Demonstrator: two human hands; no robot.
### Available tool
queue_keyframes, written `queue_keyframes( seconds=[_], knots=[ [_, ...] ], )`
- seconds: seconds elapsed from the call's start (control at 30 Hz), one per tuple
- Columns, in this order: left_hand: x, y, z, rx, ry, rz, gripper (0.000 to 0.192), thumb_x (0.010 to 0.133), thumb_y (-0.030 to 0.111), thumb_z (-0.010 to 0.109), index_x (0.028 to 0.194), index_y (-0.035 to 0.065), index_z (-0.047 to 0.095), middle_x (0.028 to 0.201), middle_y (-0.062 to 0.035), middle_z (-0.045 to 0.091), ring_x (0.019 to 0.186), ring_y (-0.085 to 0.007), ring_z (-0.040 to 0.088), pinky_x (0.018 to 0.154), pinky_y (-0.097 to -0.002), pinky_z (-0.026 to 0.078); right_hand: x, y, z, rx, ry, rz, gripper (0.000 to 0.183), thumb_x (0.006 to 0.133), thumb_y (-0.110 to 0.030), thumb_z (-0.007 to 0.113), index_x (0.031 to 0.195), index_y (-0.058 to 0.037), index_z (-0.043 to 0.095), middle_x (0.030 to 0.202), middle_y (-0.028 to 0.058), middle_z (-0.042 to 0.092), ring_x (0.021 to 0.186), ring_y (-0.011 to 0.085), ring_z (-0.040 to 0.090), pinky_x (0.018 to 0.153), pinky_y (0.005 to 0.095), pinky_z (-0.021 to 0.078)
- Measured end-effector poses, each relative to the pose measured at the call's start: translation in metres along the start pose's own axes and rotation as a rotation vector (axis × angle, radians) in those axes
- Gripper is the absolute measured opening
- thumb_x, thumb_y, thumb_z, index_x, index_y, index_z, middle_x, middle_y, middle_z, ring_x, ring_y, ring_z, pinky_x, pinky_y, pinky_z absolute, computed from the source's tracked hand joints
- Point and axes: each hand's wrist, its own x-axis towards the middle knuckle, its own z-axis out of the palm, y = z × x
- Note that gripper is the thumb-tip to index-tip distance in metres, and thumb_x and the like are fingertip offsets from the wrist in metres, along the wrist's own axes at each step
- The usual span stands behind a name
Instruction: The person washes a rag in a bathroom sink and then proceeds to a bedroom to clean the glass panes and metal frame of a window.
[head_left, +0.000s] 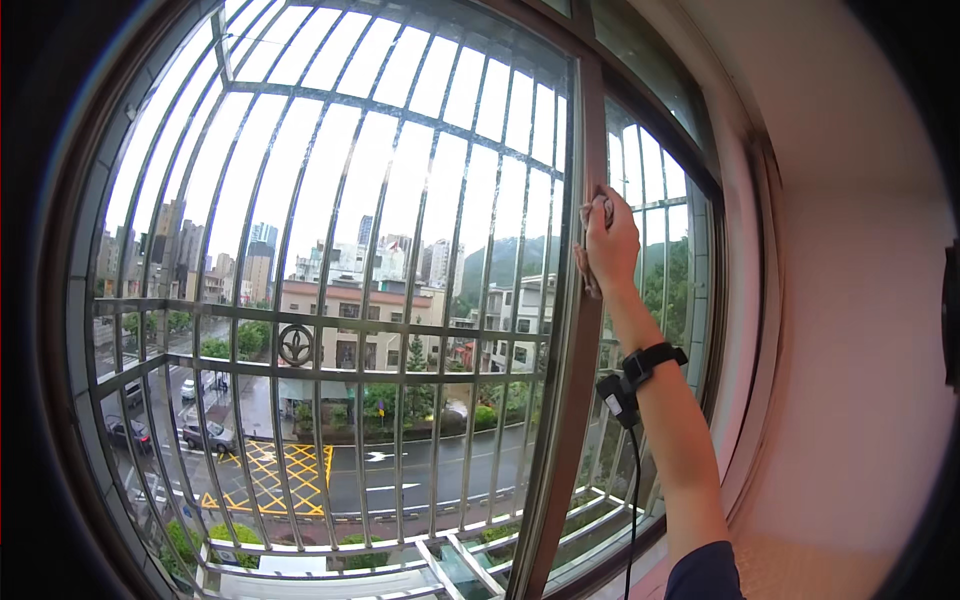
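Note:
My right hand (613, 238) is raised against the brown upright frame (576, 360) of a sliding window. Its fingers are closed on a crumpled brownish cloth (586, 262), which touches the frame and hangs a little below the fingers. The wrist carries a black strap (654, 361) with a small black device (618, 399), from which a cable runs down. Left of the frame is a large glass pane with metal security bars (322, 319) outside it. My left hand is out of view.
The brown window frame curves around the panes. A pale wall (855, 300) stands at the right. Beyond the bars lie a wet road (450, 457) with cars, trees and buildings. White rails (352, 551) cross the bottom of the bar cage.

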Motion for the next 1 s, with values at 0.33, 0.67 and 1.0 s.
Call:
queue_keyframes(
  seconds=[0.33,0.67,1.0],
  knots=[
    [-0.003,-0.008,0.011,0.032,-0.008,0.037,0.061,0.099,0.029,0.05,0.149,0.0008,0.031,0.155,-0.0197,0.029,0.143,-0.0366,0.029,0.117,-0.0448,0.022,-0.005,-0.031,-0.004,0.281,-0.036,0.112,0.043,0.092,-0.014,0.057,0.131,-0.0005,0.045,0.097,0.011,0.067,0.084,0.0179,0.066,0.075,0.0319,0.0545],
    [-0.003,-0.041,0.012,-0.026,-0.022,0.111,0.064,0.099,0.026,0.048,0.151,-0.0024,0.024,0.159,-0.0217,0.02,0.148,-0.0363,0.018,0.12,-0.0454,0.013,-0.19,-0.027,-0.067,0.171,-0.221,-0.151,0.049,0.083,-0.008,0.065,0.129,-0.0046,0.05,0.147,0.0225,0.04,0.131,0.0316,0.047,0.108,0.0415,0.0378],
    [-0.004,-0.048,0.021,-0.079,-0.087,0.16,0.065,0.101,0.025,0.041,0.153,-0.0062,0.017,0.161,-0.0245,0.012,0.15,-0.036,0.011,0.122,-0.0459,0.006,-0.548,-0.057,-0.191,0.152,-0.162,0.645,0.086,0.094,-0.04,0.061,0.151,0.0067,0.016,0.159,0.0209,0.02,0.15,0.0314,0.013,0.119,0.0443,0.01]
  ],
)
